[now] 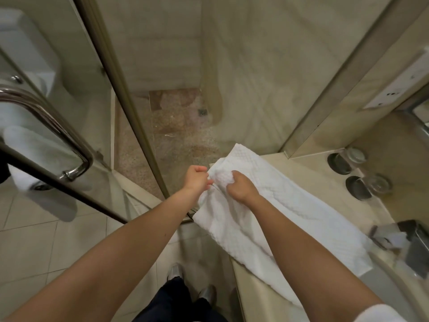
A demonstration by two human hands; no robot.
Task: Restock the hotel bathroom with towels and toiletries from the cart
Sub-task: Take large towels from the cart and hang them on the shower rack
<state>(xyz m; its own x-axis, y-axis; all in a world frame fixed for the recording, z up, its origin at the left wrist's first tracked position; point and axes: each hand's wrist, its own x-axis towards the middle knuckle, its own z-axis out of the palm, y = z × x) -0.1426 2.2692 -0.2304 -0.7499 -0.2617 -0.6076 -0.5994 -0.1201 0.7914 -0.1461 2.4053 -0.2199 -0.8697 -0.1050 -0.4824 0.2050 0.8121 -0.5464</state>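
beige stone worktop [308, 173] beside a glass shower door [69, 89], seen from above. white towel [290, 219] lies lengthwise along the worktop; its far end is bunched and hangs over the worktop's left edge, close to the shower. my left hand [197, 180]: fingers curled, thumb and fingertips pinching the towel's left edge just off the worktop. my right hand [241, 187]: knuckles up on the towel, fingers curled into a raised fold of cloth and gripping it. both hands sit close together, with the gathered fold between them. two clear glasses [378, 185] with dark round coasters stand at the worktop's far right corner, well apart from the towel. dark tray [411, 238], contents blurred, sits just beside the towel's near end. chrome handle [76, 147] is fixed to the shower door at left. pebbled shower floor [176, 135] shows beyond the glass. pale tiled floor [46, 240] and my shoes [206, 293] appear below.
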